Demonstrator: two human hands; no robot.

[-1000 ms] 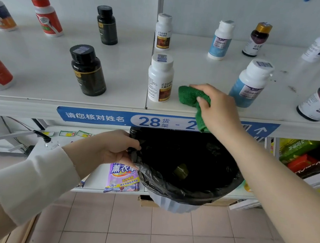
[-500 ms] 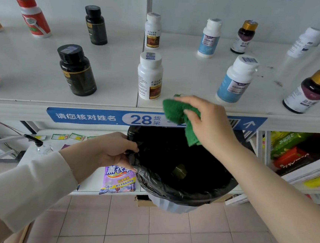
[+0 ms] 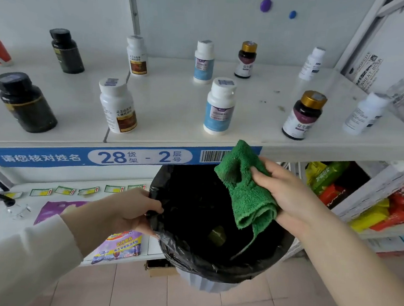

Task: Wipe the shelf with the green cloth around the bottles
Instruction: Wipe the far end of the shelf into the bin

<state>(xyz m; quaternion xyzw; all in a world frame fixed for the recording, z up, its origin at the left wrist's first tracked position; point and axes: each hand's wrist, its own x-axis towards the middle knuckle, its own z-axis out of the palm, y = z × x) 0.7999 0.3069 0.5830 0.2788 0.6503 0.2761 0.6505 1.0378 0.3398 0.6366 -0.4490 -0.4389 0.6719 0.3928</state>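
one green cloth (image 3: 242, 193) | off shelf (image 3: 176, 101) now | right hand (image 3: 290, 194), over bin (image 3: 209, 285)

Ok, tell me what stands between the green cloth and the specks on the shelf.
Nothing visible. The right hand holds the green cloth off the shelf, over the bin; the blue-label bottle stands left of the path to the specks, the gold-capped bottle right.

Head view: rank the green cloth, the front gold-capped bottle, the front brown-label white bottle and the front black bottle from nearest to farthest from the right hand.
1. green cloth, gripped in the right hand itself.
2. gold-capped bottle, shelf front, right side.
3. brown-label white bottle, shelf front, left of centre.
4. black bottle, shelf front, far left.
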